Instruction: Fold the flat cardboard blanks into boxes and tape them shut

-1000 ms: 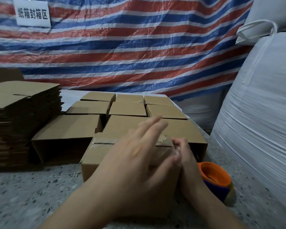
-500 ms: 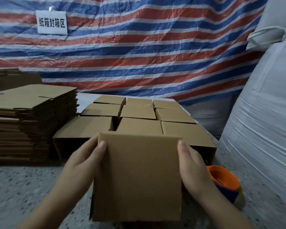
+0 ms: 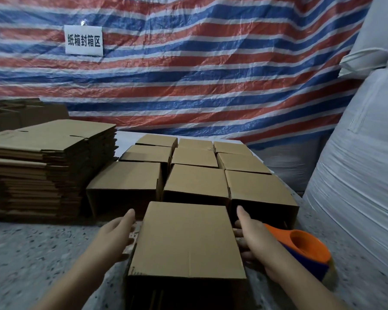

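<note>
I am pressing my left hand (image 3: 119, 231) and right hand (image 3: 253, 237), fingers straight, flat against opposite sides of the box (image 3: 186, 240) sitting beside the tape dispenser (image 3: 307, 249).

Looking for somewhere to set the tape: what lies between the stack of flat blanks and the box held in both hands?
In the head view, only bare speckled tabletop between the flat blanks and the held box.

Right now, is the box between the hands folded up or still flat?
Folded up. The box stands as a full block with a dark open side facing the camera; left hand and right hand press its sides.
</note>
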Tool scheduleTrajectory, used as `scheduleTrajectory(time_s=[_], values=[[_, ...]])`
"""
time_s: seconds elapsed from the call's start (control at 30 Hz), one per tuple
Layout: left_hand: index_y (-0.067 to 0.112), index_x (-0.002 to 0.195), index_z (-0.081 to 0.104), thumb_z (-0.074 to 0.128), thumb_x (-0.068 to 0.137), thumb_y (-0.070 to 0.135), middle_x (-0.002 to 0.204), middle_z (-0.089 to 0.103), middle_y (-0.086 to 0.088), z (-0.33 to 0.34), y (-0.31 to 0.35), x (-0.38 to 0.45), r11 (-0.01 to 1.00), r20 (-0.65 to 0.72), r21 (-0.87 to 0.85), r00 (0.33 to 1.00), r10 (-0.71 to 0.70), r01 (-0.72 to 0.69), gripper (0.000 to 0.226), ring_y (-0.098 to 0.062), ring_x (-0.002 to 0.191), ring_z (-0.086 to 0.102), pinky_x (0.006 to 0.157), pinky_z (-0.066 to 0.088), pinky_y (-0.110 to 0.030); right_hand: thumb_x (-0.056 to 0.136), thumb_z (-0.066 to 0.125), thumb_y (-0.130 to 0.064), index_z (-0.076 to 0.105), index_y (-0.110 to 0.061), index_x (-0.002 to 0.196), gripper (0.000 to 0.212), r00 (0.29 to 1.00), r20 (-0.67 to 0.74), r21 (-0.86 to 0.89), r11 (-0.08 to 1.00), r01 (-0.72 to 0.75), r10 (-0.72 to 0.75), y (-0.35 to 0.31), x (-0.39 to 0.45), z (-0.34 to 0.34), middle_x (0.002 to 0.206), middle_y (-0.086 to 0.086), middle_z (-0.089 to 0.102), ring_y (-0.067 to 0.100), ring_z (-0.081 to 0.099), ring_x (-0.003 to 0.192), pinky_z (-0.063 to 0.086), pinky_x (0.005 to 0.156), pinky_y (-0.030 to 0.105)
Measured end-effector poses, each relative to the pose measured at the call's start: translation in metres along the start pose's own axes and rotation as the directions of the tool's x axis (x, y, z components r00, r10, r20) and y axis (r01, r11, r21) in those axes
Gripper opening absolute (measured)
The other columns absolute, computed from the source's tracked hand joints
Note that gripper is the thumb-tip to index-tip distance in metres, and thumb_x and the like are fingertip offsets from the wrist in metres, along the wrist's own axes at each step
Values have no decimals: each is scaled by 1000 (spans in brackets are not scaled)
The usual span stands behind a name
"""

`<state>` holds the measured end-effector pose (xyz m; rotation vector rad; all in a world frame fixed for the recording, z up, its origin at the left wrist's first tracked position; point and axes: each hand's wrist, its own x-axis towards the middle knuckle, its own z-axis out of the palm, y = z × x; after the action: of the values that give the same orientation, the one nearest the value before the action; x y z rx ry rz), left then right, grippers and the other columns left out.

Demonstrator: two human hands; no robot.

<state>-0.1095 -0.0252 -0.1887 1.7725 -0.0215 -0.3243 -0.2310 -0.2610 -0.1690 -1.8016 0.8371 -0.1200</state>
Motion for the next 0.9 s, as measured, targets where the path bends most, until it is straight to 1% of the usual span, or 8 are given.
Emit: scheduleTrajectory(time_s=[0.17, 0.23, 0.3, 0.37, 0.47, 0.6, 0.73, 0.9], values=[[40, 99, 52, 49, 93, 53, 93, 49, 25, 2, 5, -53, 993, 109, 35, 988, 111, -115, 16, 9, 78, 43, 72, 37, -23, 108, 40, -30, 55, -19, 139, 36, 987, 47, 76, 985, 153, -157, 18, -42, 8, 106, -2, 66, 19, 60, 100, 38, 97, 31], [43, 107, 48, 53, 82, 60, 93, 55, 27, -1, 19, -74, 972, 113, 17, 967, 230, -233, 30, 13, 78, 53, 69, 36, -17, 108, 41, -21, 52, -20, 141, 35, 977, -16, 51, 976, 211, -210, 6, -51, 6, 122, 2, 67, 22, 58, 116, 40, 95, 31], [51, 104, 51, 54, 69, 72, 92, 63, 35, -13, 43, -85, 934, 71, -49, 931, 357, -355, 42, 22, 80, 56, 70, 38, -14, 104, 47, -34, 56, -34, 134, 31, 964, -90, 102, 961, 258, -250, -25, -64, 3, 110, -15, 69, 11, 59, 112, 44, 95, 31], [57, 107, 48, 54, 71, 82, 94, 62, 38, -23, 74, -76, 888, 58, -40, 886, 460, -459, 44, 15, 88, 60, 74, 43, -22, 98, 50, -48, 63, -36, 115, 24, 936, -62, 148, 924, 352, -347, -60, -62, -8, 94, -22, 72, 8, 62, 103, 45, 85, 32], [41, 122, 44, 52, 91, 58, 101, 56, 23, -19, 127, -24, 836, 7, 18, 836, 548, -548, 36, -1, 91, 58, 67, 44, -25, 99, 48, -41, 64, -25, 108, 25, 905, -63, 231, 876, 423, -420, -121, -23, -11, 89, -4, 71, 16, 65, 90, 48, 74, 34], [24, 114, 50, 48, 96, 40, 96, 59, 3, -5, 190, 74, 854, -103, 101, 849, 519, -510, 24, -12, 88, 60, 68, 48, -27, 102, 43, -33, 63, -22, 99, 23, 906, -46, 351, 843, 408, -420, -190, 49, 6, 90, 2, 67, 18, 63, 89, 54, 82, 34], [18, 105, 55, 50, 96, 32, 94, 63, -2, 2, 223, 171, 895, -118, 87, 887, 446, -438, 18, -12, 88, 62, 67, 46, -21, 101, 33, -28, 53, -22, 74, 34, 898, -32, 357, 834, 421, -439, -238, 128, 26, 57, -6, 61, 12, 56, 64, 46, 48, 20], [13, 106, 54, 52, 96, 28, 97, 63, -7, 17, 243, 279, 921, -162, 55, 906, 390, -387, 18, -15, 86, 65, 61, 45, -22, 106, 27, -35, 58, -12, 128, 44, 891, -24, 277, 854, 441, -453, -284, 230, 52, 100, 6, 65, 16, 62, 78, 45, 42, 17]])
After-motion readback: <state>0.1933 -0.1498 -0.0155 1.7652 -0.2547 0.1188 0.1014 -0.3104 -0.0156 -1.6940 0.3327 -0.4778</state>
